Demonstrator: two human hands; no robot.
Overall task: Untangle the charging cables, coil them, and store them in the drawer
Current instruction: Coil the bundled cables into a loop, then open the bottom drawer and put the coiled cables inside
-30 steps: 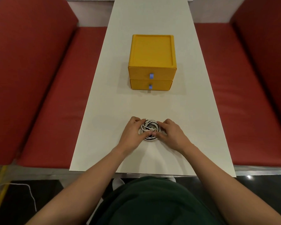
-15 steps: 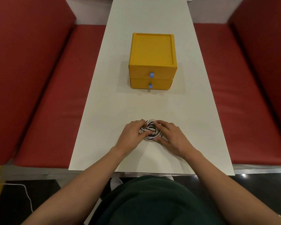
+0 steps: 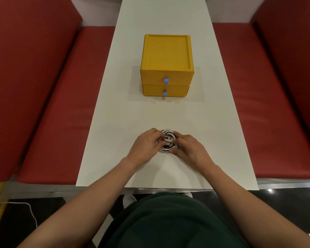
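A small tangled bundle of white and black charging cables (image 3: 167, 140) lies on the white table (image 3: 125, 108), near its front edge. My left hand (image 3: 145, 146) grips the bundle from the left with curled fingers. My right hand (image 3: 186, 149) grips it from the right, fingers over the top and thumb under the near edge. Farther back stands a yellow drawer box (image 3: 166, 56) with two drawers, both closed, each with a small blue handle: the upper handle (image 3: 166, 80) and the lower handle (image 3: 165, 93).
Red padded benches run along both sides of the table: the left bench (image 3: 52, 111) and the right bench (image 3: 268, 108). A thin white cord (image 3: 30, 210) lies on the dark floor at the lower left. My dark green clothing (image 3: 170, 222) fills the bottom centre.
Both hands have closed in tighter on the cable bundle, covering more of it. The bundle has stayed in about the same spot on the table.
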